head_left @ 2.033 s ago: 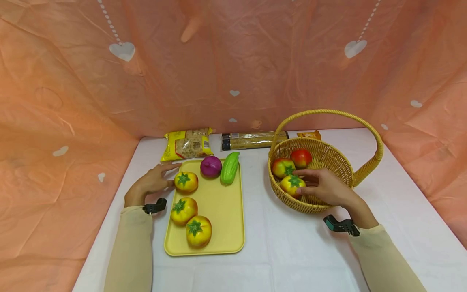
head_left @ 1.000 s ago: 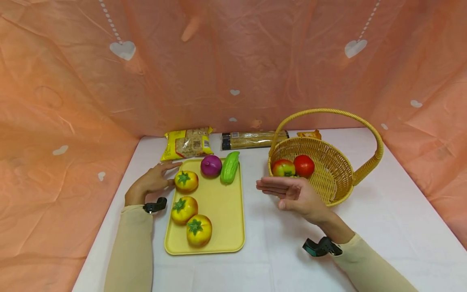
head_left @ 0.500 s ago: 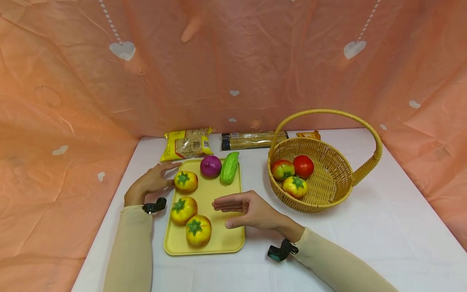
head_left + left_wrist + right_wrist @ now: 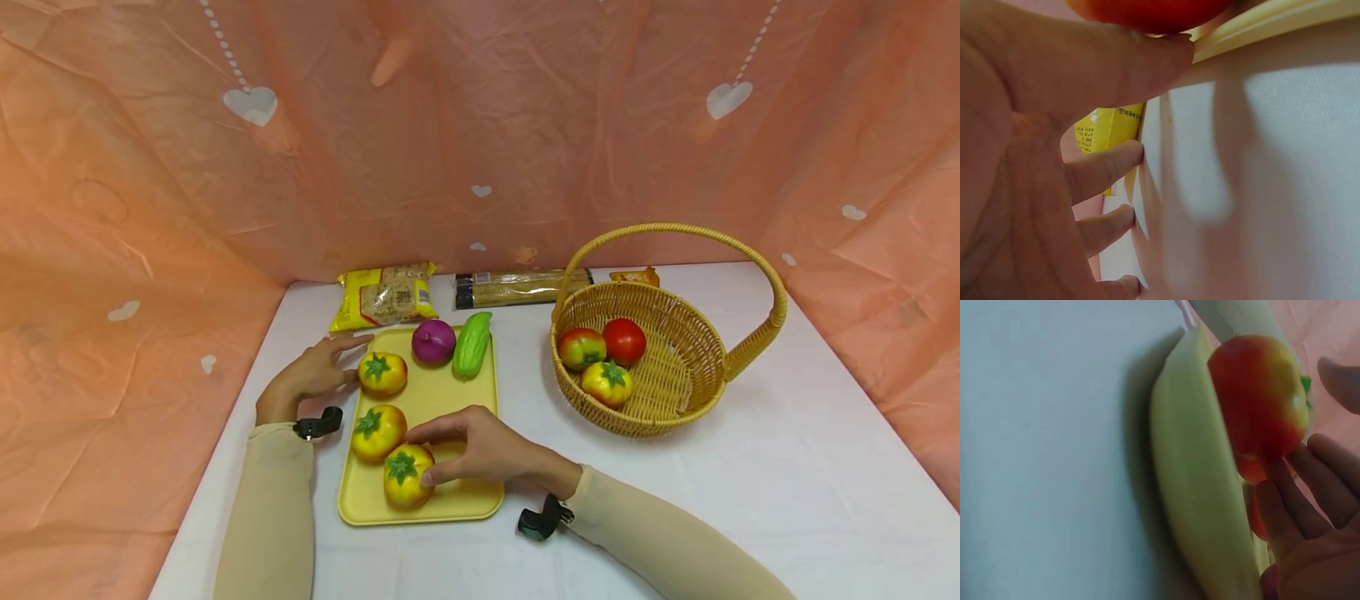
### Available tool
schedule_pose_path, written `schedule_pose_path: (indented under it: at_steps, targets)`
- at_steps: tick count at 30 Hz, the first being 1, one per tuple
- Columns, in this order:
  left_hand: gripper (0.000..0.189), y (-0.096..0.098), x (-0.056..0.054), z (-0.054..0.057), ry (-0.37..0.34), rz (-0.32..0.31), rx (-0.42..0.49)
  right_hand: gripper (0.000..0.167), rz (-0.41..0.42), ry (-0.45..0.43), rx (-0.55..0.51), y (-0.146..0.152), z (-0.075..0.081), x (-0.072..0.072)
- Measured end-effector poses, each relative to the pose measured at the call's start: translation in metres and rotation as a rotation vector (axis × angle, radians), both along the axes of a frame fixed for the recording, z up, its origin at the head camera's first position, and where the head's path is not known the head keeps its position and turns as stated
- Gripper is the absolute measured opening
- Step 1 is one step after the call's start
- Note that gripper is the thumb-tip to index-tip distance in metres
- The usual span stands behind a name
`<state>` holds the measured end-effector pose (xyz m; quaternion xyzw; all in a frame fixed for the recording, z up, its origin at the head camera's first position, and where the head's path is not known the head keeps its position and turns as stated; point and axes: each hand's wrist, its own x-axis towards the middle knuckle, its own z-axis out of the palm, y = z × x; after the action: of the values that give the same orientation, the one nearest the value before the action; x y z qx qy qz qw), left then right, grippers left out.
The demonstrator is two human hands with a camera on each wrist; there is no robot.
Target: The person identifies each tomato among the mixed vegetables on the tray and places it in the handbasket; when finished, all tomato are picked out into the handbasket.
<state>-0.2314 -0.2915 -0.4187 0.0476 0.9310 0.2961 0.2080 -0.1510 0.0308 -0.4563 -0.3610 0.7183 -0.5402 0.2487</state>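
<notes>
My left hand (image 4: 315, 371) rests at the left edge of the yellow tray (image 4: 465, 450), thumb at its rim and fingertips down on the white cloth. Beside the thumb sits a yellow-red tomato (image 4: 382, 374). Over the tray, my right hand (image 4: 487, 450) reaches around the nearest tomato (image 4: 407, 483). In the right wrist view its fingers lie along one side of that tomato (image 4: 1260, 397), while the thumb (image 4: 1342, 384) stands apart. Another tomato (image 4: 378, 433) lies just behind. A purple onion-like vegetable (image 4: 433, 342) and a green cucumber-like one (image 4: 472, 346) occupy the tray's far end.
To the right stands a wicker basket (image 4: 675, 400) with a tall arched handle (image 4: 757, 258), holding a red tomato (image 4: 625, 341) and two more. Along the back lie a yellow food bag (image 4: 386, 296), a long clear-wrapped pack (image 4: 521, 288) and an orange packet (image 4: 636, 277).
My right hand has let go of a yellow tomato in the basket and moved left to the tray's nearest tomato. The red tomato in the basket has shifted nearer. My left hand has stayed put.
</notes>
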Motion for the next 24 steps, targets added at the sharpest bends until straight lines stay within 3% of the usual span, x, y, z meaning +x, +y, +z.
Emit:
schedule_pose_path:
  at_steps: [6,11,17,24]
  targets:
    - [0.075,-0.002,0.001,0.002,0.029,-0.019,-0.023,0.046,-0.038,0.059,0.009,0.003,0.000,0.002]
    - [0.075,-0.003,0.000,0.001,0.050,-0.029,-0.025,0.051,-0.041,0.078,0.028,-0.003,-0.003,0.002]
    - [0.076,-0.003,0.001,-0.002,0.034,-0.023,-0.010,0.057,-0.012,0.095,0.087,-0.007,-0.003,0.005]
    - [0.076,-0.001,-0.001,-0.003,0.069,-0.040,-0.007,0.057,0.058,0.079,0.089,-0.001,-0.002,0.006]
